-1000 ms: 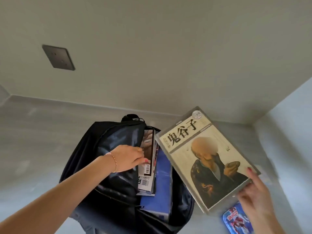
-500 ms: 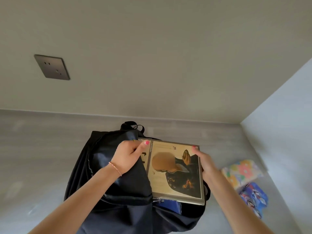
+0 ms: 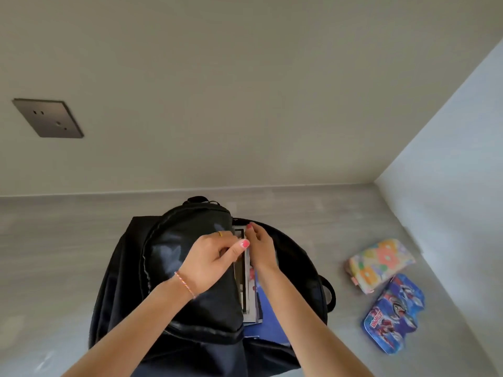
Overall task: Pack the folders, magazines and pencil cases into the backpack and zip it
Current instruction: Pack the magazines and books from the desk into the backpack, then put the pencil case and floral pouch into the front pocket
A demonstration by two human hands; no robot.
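A black backpack (image 3: 177, 254) stands open on the grey surface, its front panel pulled toward the left. My left hand (image 3: 212, 259) grips the edge of that panel, thumb over the opening. My right hand (image 3: 261, 248) is inside the opening, fingers closed on the top edge of a magazine (image 3: 246, 289) that stands upright among others in the bag. A blue folder (image 3: 268, 317) shows behind them in the same compartment. Two pencil cases lie outside to the right: a floral one (image 3: 381, 263) and a blue cartoon one (image 3: 393, 312).
A wall with a dark socket plate (image 3: 47, 118) rises behind the bag. A second pale wall (image 3: 449, 213) closes the right side, just past the pencil cases. Bare grey surface (image 3: 54, 254) extends to the left of the bag.
The book with the painted figure, held above the bag a second ago, has gone down into the backpack. My right hand followed it into the opening; my left hand kept hold of the front panel.
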